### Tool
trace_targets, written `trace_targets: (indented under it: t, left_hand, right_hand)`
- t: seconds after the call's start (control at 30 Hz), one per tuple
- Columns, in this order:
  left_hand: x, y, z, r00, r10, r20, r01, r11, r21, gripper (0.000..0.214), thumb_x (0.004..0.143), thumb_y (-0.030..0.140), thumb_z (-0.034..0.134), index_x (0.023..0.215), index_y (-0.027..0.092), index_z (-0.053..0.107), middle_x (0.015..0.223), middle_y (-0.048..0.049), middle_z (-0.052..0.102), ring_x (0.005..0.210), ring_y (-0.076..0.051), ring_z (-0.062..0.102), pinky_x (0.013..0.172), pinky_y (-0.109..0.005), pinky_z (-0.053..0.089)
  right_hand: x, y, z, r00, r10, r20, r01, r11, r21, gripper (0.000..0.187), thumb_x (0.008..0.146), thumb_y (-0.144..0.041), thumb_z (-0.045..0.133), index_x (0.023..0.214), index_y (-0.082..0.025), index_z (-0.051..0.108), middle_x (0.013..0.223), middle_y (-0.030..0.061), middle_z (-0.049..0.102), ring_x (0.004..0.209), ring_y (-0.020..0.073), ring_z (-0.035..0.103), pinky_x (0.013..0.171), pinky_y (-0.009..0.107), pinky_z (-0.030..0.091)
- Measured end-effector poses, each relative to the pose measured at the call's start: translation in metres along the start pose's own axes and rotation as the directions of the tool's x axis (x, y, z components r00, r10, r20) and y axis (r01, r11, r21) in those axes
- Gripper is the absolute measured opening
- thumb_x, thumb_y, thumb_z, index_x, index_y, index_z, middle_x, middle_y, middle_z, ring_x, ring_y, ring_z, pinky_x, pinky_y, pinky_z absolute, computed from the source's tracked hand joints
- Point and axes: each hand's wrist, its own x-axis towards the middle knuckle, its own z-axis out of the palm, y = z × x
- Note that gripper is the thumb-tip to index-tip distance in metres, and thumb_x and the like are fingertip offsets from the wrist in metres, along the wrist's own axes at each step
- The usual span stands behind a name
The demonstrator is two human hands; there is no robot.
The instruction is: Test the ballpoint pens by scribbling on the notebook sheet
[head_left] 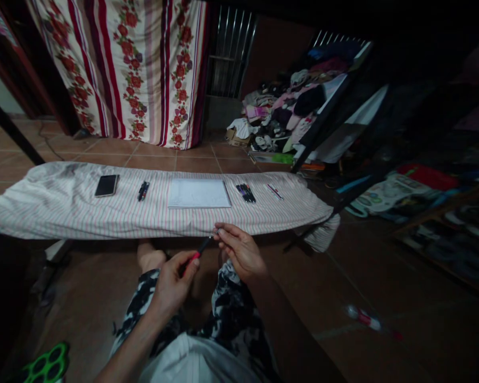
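The left hand (175, 279) holds a red and black pen (203, 245) in curled fingers, and the right hand (241, 252) pinches the shiny far end with its fingers. The pen is between the two hands, slanting up to the right. Any words on it are too small to read. Just past the fingers is the near edge of the cloth-covered counter (155, 223). Farther past them lies a spiral notebook (197, 192). A phone (106, 185) and some dark pens (142, 191) lie off to their left. A pen row (246, 193) and some thin pens (275, 192) lie off to their right, with open gaps between. Tile floor (313, 284) spreads right of the fingers, with a bottle (363, 318) whose red label is too blurry to read
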Motion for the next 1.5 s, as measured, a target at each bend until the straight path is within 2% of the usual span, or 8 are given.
trace_targets:
  t: [0.1,0.33,0.47,0.7,0.93,1.1,1.27,1.5]
  left_hand:
    - [0.001,0.001,0.0,1.0,0.019,0.005,-0.019,0.999,0.038,0.026,0.076,0.034,0.054,0.083,0.016,0.07,0.067,-0.003,0.065,0.065,-0.016,0.059,0.06,-0.026,0.049]
    - [0.003,-0.001,0.002,1.0,-0.026,0.012,0.026,0.999,0.043,0.027,0.076,0.035,0.052,0.083,0.014,0.069,0.068,-0.0032,0.065,0.064,-0.015,0.058,0.059,-0.025,0.048]
    - [0.004,0.0,0.001,0.999,-0.02,0.027,0.018,0.998,0.064,0.027,0.077,0.035,0.051,0.083,0.016,0.069,0.067,-0.0026,0.064,0.063,-0.016,0.058,0.057,-0.025,0.047]
    - [0.005,0.003,0.001,1.0,0.016,-0.002,-0.016,0.997,0.07,0.024,0.075,0.033,0.054,0.081,0.017,0.07,0.065,-0.0024,0.064,0.062,-0.016,0.057,0.056,-0.026,0.048]
    - [0.006,-0.001,0.0,0.999,0.037,0.014,-0.039,0.993,0.109,0.025,0.078,0.032,0.051,0.083,0.016,0.07,0.067,-0.0029,0.064,0.063,-0.016,0.058,0.058,-0.025,0.047]
    - [0.007,-0.005,-0.002,0.998,0.049,0.024,-0.052,0.991,0.126,0.026,0.079,0.032,0.051,0.086,0.015,0.07,0.069,-0.0039,0.065,0.065,-0.017,0.059,0.06,-0.026,0.048]
    - [0.007,-0.007,-0.004,0.997,0.076,0.033,-0.081,0.981,0.177,0.025,0.081,0.03,0.05,0.089,0.017,0.07,0.073,-0.0042,0.066,0.07,-0.017,0.06,0.066,-0.028,0.049]
    - [0.007,-0.007,-0.002,0.992,0.11,0.066,-0.123,0.962,0.245,0.025,0.084,0.029,0.047,0.093,0.018,0.068,0.076,-0.0045,0.066,0.073,-0.017,0.06,0.068,-0.028,0.049]
  right_hand:
    - [0.003,0.001,0.002,1.0,-0.003,0.0,0.003,1.0,0.01,0.031,0.051,-0.032,0.082,0.078,-0.019,0.073,0.073,0.0013,0.067,0.068,0.0092,0.06,0.058,0.018,0.042]
    - [0.005,0.006,0.0,1.0,0.012,-0.007,-0.013,0.999,-0.034,0.033,0.054,-0.034,0.082,0.081,-0.017,0.073,0.072,0.0021,0.068,0.069,0.01,0.061,0.062,0.02,0.044]
    - [0.006,0.009,-0.003,1.0,0.009,0.017,-0.007,0.997,-0.078,0.03,0.059,-0.035,0.079,0.083,-0.018,0.073,0.077,0.0029,0.069,0.071,0.0113,0.062,0.065,0.022,0.046]
    - [0.008,0.009,-0.003,1.0,-0.003,0.013,0.004,0.995,-0.101,0.03,0.06,-0.035,0.078,0.084,-0.019,0.072,0.075,0.0026,0.069,0.069,0.0114,0.062,0.064,0.023,0.047]
    - [0.007,0.011,-0.002,0.999,-0.017,0.042,0.023,0.989,-0.146,0.029,0.061,-0.036,0.078,0.084,-0.019,0.072,0.071,0.0024,0.068,0.067,0.0109,0.061,0.06,0.021,0.046]
    - [0.006,0.015,0.0,0.997,-0.036,0.067,0.046,0.986,-0.16,0.028,0.061,-0.037,0.078,0.082,-0.019,0.072,0.08,0.0037,0.07,0.071,0.0113,0.062,0.061,0.021,0.047]
    - [0.006,0.018,0.001,0.998,-0.04,0.055,0.049,0.982,-0.184,0.029,0.06,-0.038,0.078,0.081,-0.019,0.073,0.078,0.0039,0.07,0.072,0.0134,0.063,0.061,0.022,0.048]
    - [0.008,0.022,-0.002,0.993,-0.115,0.039,0.121,0.968,-0.219,0.026,0.06,-0.038,0.076,0.079,-0.02,0.072,0.075,0.0033,0.069,0.066,0.0127,0.063,0.054,0.021,0.049]
